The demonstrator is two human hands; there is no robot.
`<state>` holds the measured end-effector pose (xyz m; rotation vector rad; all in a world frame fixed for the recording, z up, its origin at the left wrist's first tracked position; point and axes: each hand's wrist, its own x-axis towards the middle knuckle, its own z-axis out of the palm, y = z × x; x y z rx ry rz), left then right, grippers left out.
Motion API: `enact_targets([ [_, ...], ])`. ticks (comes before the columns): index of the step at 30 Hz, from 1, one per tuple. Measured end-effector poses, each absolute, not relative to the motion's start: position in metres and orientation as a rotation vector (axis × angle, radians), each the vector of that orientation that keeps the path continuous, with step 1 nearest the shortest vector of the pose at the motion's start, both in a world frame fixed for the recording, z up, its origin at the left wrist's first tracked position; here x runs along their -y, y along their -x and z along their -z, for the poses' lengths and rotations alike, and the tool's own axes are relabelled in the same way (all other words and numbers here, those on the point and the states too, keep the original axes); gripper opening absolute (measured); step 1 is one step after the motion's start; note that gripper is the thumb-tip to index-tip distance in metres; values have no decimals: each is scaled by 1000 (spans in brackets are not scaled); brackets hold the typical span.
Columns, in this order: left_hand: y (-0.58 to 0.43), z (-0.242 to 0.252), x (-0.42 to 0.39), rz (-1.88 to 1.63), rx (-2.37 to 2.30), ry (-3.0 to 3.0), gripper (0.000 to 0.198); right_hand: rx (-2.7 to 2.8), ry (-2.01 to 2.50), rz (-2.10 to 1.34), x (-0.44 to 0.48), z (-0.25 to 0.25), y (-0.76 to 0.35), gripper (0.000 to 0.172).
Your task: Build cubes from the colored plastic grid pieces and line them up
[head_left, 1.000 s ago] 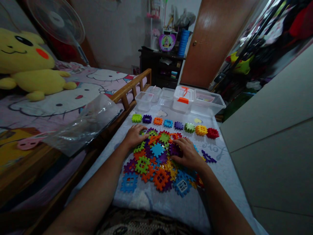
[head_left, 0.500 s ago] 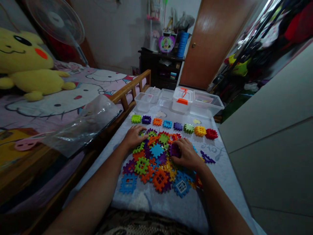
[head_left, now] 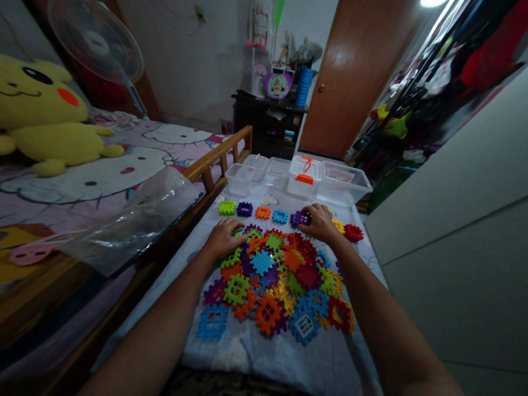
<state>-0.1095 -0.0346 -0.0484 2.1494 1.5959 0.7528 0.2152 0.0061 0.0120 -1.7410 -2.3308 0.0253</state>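
A purple notched plastic building tile (head_left: 304, 218) is pinched in my right hand (head_left: 320, 222), at the purple stack in the back row. My fingers hide part of that stack and the stack beside it. On the near side lies a loose heap of square tiles, among them a light blue tile (head_left: 263, 263), a dark red tile (head_left: 308, 276) and a blue tile with a white window (head_left: 304, 326). My left hand (head_left: 225, 238) rests at the heap's left back edge, thumb and fingers apart near a green tile (head_left: 231, 257).
Stacks in the row include a lime stack (head_left: 227, 208), an orange stack (head_left: 263, 213) and a red stack (head_left: 353, 232). Behind them stand clear plastic boxes (head_left: 240, 179) and a lidded box with an orange latch (head_left: 304, 179). A wooden bed rail (head_left: 223, 157) borders the left side.
My right hand has moved from the heap back to the row, carrying the purple tile to the purple stack. My left hand has stayed at the heap's edge.
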Motion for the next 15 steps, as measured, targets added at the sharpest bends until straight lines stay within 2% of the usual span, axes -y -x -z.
enact_targets([
  [15,112,52,33,-737,-1593,-2167,35,2533,1985,-75,-36,1,-202,52],
])
